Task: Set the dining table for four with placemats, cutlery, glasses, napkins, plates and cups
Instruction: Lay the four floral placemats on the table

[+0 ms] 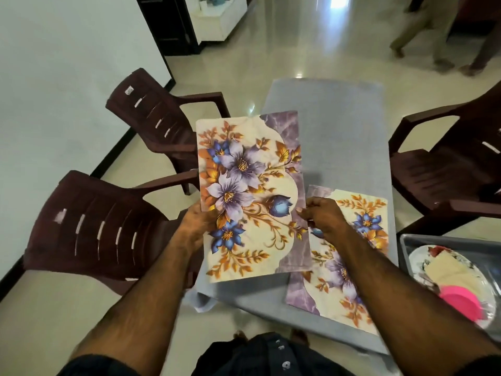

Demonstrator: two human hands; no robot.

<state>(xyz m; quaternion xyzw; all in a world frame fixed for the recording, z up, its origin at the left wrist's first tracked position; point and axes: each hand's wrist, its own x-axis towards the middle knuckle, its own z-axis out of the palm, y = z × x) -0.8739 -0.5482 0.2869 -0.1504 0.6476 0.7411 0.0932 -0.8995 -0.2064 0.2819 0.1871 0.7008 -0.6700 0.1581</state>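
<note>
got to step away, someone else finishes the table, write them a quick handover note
Left hand and right hand each grip an edge of a floral placemat, held over the table's near left side.
A second placemat already lies on the near right.
Tray to the right holds a patterned plate, cream napkins and something pink.
Done: one mat laid.
Left: lay this one, two more mats, then cutlery, glasses, napkins, plates, cups.

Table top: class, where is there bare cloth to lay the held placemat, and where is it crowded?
Bare grey table runs across the far half, beyond the laid placemat and right of the held placemat. Crowded: the near right, where the laid mat lies beside the tray of plates.
</note>
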